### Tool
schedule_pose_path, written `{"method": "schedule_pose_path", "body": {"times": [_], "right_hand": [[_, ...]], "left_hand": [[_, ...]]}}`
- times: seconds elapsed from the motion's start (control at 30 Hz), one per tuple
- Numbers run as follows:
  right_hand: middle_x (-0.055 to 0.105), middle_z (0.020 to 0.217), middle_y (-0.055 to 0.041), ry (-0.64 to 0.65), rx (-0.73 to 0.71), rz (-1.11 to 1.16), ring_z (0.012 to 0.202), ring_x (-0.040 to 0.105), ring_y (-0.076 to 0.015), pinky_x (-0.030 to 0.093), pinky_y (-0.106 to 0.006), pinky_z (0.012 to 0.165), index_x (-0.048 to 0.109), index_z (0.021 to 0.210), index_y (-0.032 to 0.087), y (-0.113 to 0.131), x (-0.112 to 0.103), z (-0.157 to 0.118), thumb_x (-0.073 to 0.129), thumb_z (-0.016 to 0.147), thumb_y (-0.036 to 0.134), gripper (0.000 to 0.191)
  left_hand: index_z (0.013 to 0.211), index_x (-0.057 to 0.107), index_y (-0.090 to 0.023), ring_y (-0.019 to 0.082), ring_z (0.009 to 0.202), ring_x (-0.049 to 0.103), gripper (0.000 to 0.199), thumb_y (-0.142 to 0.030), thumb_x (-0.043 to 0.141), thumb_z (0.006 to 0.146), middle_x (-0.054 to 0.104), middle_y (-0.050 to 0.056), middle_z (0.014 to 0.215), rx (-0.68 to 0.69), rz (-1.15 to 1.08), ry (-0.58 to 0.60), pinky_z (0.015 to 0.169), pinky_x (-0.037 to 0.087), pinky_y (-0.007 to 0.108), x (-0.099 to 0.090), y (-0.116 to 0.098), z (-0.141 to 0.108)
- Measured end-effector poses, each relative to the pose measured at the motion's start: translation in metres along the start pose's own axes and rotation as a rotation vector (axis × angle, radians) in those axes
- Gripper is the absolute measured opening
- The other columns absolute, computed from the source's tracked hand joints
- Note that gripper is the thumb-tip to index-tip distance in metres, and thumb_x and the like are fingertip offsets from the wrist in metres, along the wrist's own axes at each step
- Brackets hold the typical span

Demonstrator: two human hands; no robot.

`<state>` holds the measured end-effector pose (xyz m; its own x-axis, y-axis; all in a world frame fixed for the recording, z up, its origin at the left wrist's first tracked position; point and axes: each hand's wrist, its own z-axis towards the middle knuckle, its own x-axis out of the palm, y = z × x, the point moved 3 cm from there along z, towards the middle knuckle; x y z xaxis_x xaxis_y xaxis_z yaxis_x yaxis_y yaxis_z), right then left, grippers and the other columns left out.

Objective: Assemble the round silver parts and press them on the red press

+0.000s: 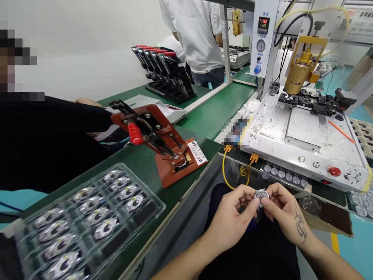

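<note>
Bench: the green bench (145, 165) runs away on the left, carrying the tray, fixture, rack and box.
Machine: from here I see the white machine (265, 134) right of the bench, a gold cylinder (297, 76) above its black blocks (311, 102).
Tray: the clear tray (159, 198) lies at the bench's near end, its right corner by the long edge facing the lap. Silvery pieces (106, 227) sit in three rows; the middle and far rows each hold four, with a bare slot at the end nearest that edge. The nearest row is cut off by the view.
Rack: black, towards the bench's far end, with a row of red-handled clamps (159, 58) on the rack (182, 83).
Box: a shallow white box (171, 112) between rack and fixture; contents unclear.
Fixture: a red fixture (166, 169) by the bench's long edge, beyond the tray.
Hands: left hand (229, 219) and right hand (284, 212) pinch one part between their fingertips.
Part: the small silvery part (261, 194), held above the lap.
</note>
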<state>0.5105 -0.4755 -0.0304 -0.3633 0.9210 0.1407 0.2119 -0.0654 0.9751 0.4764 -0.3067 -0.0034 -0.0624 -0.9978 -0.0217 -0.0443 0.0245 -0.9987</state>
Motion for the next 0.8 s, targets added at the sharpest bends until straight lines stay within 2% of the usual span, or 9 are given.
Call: {"method": "schedule_pose_path", "body": {"times": [0.23, 0.37, 0.43, 0.5, 0.6, 0.67, 0.7, 0.73, 0.8], "right_hand": [[0.064, 0.08, 0.0015, 0.034, -0.015, 0.069, 0.064, 0.053, -0.01, 0.042, -0.022, 0.057, 0.062, 0.091, 0.021, -0.005, -0.001, 0.004, 0.084, 0.092, 0.049, 0.036], [0.068, 0.086, -0.0006, 0.034, -0.072, -0.041, 0.071, 0.061, -0.0139, 0.052, -0.026, 0.063, 0.065, 0.096, 0.023, 0.0, -0.006, 0.006, 0.083, 0.093, 0.045, 0.029], [0.071, 0.096, -0.0021, 0.081, -0.195, -0.216, 0.077, 0.065, -0.0166, 0.057, -0.029, 0.069, 0.068, 0.117, 0.027, 0.01, -0.009, 0.009, 0.082, 0.094, 0.039, 0.029], [0.073, 0.11, -0.0049, 0.195, -0.38, -0.452, 0.085, 0.07, -0.0194, 0.061, -0.034, 0.077, 0.064, 0.138, 0.032, 0.023, -0.01, 0.013, 0.079, 0.097, 0.032, 0.044], [0.072, 0.128, -0.0097, 0.369, -0.657, -0.745, 0.105, 0.073, -0.0246, 0.062, -0.039, 0.091, 0.06, 0.151, 0.034, 0.039, -0.007, 0.024, 0.069, 0.103, 0.024, 0.05], [0.071, 0.132, -0.0112, 0.392, -0.799, -0.828, 0.11, 0.073, -0.027, 0.062, -0.041, 0.093, 0.057, 0.154, 0.033, 0.046, -0.003, 0.037, 0.069, 0.102, 0.022, 0.055], [0.073, 0.128, -0.0111, 0.38, -0.853, -0.843, 0.106, 0.073, -0.0271, 0.062, -0.041, 0.091, 0.058, 0.154, 0.032, 0.049, 0.001, 0.045, 0.071, 0.1, 0.022, 0.056], [0.074, 0.12, -0.0103, 0.36, -0.89, -0.845, 0.099, 0.074, -0.0266, 0.062, -0.04, 0.087, 0.059, 0.152, 0.031, 0.052, 0.005, 0.054, 0.072, 0.099, 0.022, 0.056], [0.074, 0.101, -0.0063, 0.308, -0.911, -0.807, 0.081, 0.071, -0.0234, 0.061, -0.038, 0.077, 0.063, 0.145, 0.03, 0.057, 0.015, 0.072, 0.074, 0.097, 0.025, 0.05]], "left_hand": [[0.094, 0.067, -0.018, 0.016, 0.069, 0.067, 0.022, -0.039, 0.067, 0.101, 0.069, 0.002, 0.078, 0.011, 0.029, -0.015, 0.067, 0.055, 0.028, -0.001, -0.003, 0.002], [0.094, 0.067, -0.018, 0.016, 0.069, 0.066, 0.021, -0.038, 0.067, 0.1, 0.069, 0.002, 0.077, 0.002, 0.037, -0.009, 0.067, 0.054, 0.027, -0.004, -0.005, 0.005], [0.095, 0.068, -0.018, 0.016, 0.069, 0.066, 0.02, -0.038, 0.067, 0.1, 0.068, 0.002, 0.077, -0.013, 0.03, -0.006, 0.068, 0.054, 0.027, -0.006, -0.002, 0.007], [0.095, 0.067, -0.019, 0.015, 0.067, 0.064, 0.018, -0.036, 0.066, 0.1, 0.067, 0.001, 0.076, -0.023, 0.036, -0.023, 0.068, 0.054, 0.027, -0.008, -0.002, 0.007], [0.096, 0.067, -0.019, 0.015, 0.066, 0.064, 0.016, -0.033, 0.062, 0.101, 0.067, 0.0, 0.074, -0.005, 0.107, -0.045, 0.067, 0.053, 0.027, -0.017, -0.014, 0.004], [0.1, 0.07, -0.02, 0.017, 0.072, 0.068, 0.014, -0.033, 0.063, 0.101, 0.073, 0.003, 0.082, 0.064, 0.234, -0.042, 0.069, 0.055, 0.028, -0.032, -0.035, 0.002], [0.103, 0.071, -0.021, 0.019, 0.077, 0.07, 0.015, -0.034, 0.064, 0.101, 0.076, 0.005, 0.089, 0.137, 0.325, -0.082, 0.073, 0.056, 0.03, -0.044, -0.049, 0.002], [0.105, 0.073, -0.022, 0.021, 0.084, 0.072, 0.015, -0.035, 0.066, 0.101, 0.077, 0.006, 0.096, 0.238, 0.429, -0.164, 0.079, 0.057, 0.033, -0.061, -0.066, 0.002], [0.102, 0.073, -0.023, 0.025, 0.097, 0.071, 0.015, -0.036, 0.066, 0.1, 0.078, 0.009, 0.104, 0.511, 0.643, -0.408, 0.093, 0.055, 0.039, -0.101, -0.099, 0.003]]}}
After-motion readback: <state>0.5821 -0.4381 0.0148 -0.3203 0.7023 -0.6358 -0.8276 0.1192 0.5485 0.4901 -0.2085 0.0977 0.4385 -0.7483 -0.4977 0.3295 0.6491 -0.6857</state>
